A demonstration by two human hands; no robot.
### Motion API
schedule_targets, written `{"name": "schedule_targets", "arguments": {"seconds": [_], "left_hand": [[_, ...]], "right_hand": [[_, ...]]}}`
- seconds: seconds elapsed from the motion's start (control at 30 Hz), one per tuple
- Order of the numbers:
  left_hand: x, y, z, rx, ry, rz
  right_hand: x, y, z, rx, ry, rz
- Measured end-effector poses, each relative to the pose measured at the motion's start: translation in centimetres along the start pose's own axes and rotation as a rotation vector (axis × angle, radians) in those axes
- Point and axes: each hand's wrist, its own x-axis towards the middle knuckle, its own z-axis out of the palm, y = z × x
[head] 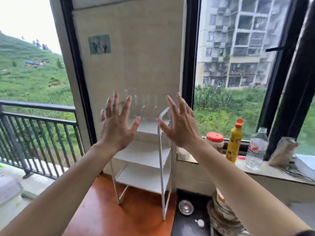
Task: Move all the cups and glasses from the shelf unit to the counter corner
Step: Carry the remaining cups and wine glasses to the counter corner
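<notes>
A white metal shelf unit [162, 150] with three tiers stands on an orange-brown surface against the wall. Several clear glasses [146, 106] stand blurred on its top tier. The two lower tiers hold nothing I can see. My left hand [117, 123] is raised in front of the top tier's left side, palm forward, fingers spread. At the top tier's right side, my right hand [179, 123] is raised in the same way. Neither hand touches a glass.
On the window ledge [255, 172] to the right stand a red-lidded jar [215, 142], a yellow squeeze bottle [234, 142], a clear plastic bottle [256, 149] and a bag. A small metal bowl [186, 207] and stacked plates [223, 217] sit on the dark counter. A balcony railing [37, 133] is at the left.
</notes>
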Motion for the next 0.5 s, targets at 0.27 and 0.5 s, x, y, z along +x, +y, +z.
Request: {"name": "schedule_targets", "arguments": {"seconds": [0.27, 0.5], "left_hand": [[13.1, -10.5, 8.9, -0.222, -0.149, 0.005], [19.2, -14.0, 13.2, -0.359, -0.218, -0.017]], "right_hand": [[12.4, -2.7, 8.8, -0.069, -0.069, 0.212], [17.9, -4.6, 12.6, -0.071, -0.099, 0.225]]}}
